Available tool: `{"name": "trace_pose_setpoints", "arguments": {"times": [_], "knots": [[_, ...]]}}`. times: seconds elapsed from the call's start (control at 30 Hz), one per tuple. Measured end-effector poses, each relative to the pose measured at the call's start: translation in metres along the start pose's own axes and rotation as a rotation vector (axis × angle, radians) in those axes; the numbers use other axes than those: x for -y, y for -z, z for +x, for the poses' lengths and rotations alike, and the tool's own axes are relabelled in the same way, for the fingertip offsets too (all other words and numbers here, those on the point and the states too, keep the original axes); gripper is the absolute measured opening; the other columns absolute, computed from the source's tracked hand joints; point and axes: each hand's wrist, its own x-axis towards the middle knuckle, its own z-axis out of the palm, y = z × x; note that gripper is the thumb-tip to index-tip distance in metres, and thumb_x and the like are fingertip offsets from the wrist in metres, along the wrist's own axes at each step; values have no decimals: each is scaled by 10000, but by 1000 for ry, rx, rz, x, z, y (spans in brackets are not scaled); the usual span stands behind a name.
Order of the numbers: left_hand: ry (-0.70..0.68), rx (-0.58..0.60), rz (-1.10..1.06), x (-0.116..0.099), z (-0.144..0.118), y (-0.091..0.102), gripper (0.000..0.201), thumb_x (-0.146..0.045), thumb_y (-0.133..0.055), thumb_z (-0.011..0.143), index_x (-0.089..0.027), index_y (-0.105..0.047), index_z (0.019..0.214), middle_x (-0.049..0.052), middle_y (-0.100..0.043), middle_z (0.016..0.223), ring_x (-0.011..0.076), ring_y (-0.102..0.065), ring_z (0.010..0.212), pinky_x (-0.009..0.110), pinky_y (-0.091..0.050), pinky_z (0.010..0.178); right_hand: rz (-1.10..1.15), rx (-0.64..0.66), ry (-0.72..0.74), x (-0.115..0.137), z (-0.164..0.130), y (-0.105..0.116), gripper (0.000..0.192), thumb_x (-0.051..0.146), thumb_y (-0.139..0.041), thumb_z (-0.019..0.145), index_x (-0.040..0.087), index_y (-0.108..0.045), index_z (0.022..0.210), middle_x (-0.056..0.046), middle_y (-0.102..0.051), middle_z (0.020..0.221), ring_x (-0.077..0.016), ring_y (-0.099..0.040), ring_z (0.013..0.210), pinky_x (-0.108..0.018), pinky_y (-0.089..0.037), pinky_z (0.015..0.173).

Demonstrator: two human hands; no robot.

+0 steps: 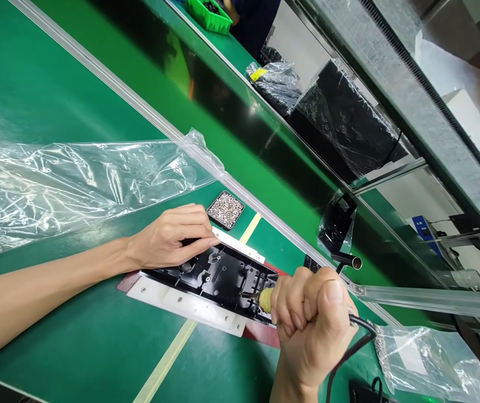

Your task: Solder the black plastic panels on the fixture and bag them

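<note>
The left hand (172, 236) reaches in from the left on a long bare forearm and lies palm down, fingers together and flat, pressing the near-left end of a black moulded plastic housing (218, 275). The right hand (313, 322) comes up from the bottom edge, curled in a tight fist around a corded tool (265, 299) with a pale yellowish collar; its thin metal tip touches the housing's right end. A black cable (349, 352) trails from the fist. The housing, ribbed and glossy, lies on white flat strips with small holes over a red mat on the green table (75, 341). Just beyond sits a small dark square tray of silvery screws (225, 210), and crinkled clear plastic film (67, 179) lies to the left.
</note>
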Motion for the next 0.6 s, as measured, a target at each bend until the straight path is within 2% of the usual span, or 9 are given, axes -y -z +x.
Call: {"name": "trace_pose_setpoints", "arguments": {"times": [0.6], "knots": [[4, -24, -12, 0, 2, -2, 80, -114, -728, 957, -182, -712, 917, 27, -740, 826, 181, -653, 787, 370, -533, 788, -11, -3, 7, 0, 0, -1, 482, 306, -496, 1033, 193, -315, 601, 91, -249, 460, -37, -214, 347, -149, -264, 335]]}}
